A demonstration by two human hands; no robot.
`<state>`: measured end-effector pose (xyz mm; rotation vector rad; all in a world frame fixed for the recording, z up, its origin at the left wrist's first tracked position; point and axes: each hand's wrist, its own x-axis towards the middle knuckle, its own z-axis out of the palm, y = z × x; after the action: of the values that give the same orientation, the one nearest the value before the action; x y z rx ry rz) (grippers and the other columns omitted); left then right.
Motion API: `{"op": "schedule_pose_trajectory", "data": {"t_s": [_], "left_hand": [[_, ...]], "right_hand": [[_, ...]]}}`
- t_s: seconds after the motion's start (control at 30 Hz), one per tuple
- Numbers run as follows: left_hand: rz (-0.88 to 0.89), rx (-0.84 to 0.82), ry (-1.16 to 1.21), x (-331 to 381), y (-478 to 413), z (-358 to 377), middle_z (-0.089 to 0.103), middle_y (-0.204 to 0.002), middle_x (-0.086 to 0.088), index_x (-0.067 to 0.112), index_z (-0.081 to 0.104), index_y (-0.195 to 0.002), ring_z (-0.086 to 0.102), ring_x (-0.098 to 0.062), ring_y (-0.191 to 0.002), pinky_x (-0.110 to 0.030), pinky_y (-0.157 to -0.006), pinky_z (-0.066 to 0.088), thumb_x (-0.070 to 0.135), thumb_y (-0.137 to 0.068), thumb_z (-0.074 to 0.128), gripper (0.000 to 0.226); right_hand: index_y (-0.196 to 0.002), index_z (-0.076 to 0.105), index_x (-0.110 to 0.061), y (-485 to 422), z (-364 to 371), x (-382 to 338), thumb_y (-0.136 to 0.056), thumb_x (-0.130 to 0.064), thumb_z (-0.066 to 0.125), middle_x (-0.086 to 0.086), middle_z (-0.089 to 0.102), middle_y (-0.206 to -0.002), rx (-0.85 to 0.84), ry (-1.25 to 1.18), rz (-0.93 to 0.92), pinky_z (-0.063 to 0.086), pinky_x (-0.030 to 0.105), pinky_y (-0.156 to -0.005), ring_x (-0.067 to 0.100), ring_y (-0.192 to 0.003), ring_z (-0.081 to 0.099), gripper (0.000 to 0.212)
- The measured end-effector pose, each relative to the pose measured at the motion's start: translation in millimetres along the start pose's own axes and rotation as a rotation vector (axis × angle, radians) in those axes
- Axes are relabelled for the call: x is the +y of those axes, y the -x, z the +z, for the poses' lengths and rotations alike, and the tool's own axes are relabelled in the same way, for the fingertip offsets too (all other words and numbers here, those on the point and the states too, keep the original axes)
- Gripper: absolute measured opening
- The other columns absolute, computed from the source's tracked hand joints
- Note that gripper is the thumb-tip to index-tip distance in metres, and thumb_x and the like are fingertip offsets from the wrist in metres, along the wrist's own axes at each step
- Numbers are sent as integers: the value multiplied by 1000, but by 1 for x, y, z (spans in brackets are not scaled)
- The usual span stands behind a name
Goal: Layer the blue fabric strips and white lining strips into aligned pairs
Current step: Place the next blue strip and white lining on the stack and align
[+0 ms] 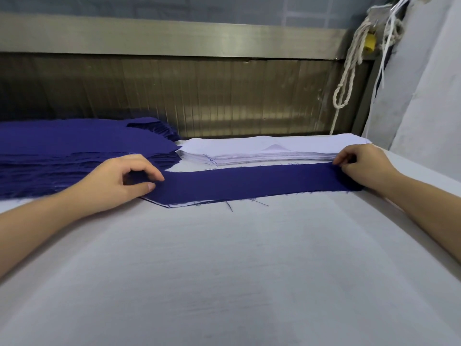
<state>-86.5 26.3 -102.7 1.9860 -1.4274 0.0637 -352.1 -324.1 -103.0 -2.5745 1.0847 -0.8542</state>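
A long blue fabric strip (244,183) lies flat across the white table, with a thin white edge of lining showing under its near side. My left hand (124,182) pinches the strip's left end between thumb and fingers. At the strip's right end, my right hand (361,166) has its fingers curled on the far corner. Behind the strip sits a stack of white lining strips (269,152). A thick pile of blue strips (74,151) lies at the back left, partly under my left forearm.
The white padded table (224,270) stretches toward me. A ribbed metal wall (199,96) runs behind the stacks. White cords and rope (349,71) hang at the back right beside a grey cloth-covered surface (429,96).
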Motion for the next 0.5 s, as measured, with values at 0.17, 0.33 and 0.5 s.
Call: {"op": "schedule_pose_trajectory", "data": {"t_s": [0.17,0.33,0.5], "left_hand": [[11,93,-201,-9,-4,0,61,-96,10,25,67,-98,54,-2,-89,-8,-63,36,11,-87,62,18],[-84,45,-340,-14,-4,1,64,-109,11,29,60,-119,54,-9,-94,-20,-69,38,26,-85,65,34],[-158,-73,-441,-6,-2,-1,51,-133,17,43,46,-131,49,-11,-121,-36,-93,45,42,-87,57,45]], "right_hand": [[-89,69,-7,-1,3,1,-85,4,46,9,62,-90,-54,61,6,34,26,-73,23,-82,50,25],[-112,64,-15,-5,8,7,-91,-12,47,14,60,-119,-116,263,44,34,38,-97,38,-113,45,26],[-121,60,-21,-2,10,6,-95,-25,42,16,50,-127,-125,353,136,31,41,-95,37,-116,34,32]]}}
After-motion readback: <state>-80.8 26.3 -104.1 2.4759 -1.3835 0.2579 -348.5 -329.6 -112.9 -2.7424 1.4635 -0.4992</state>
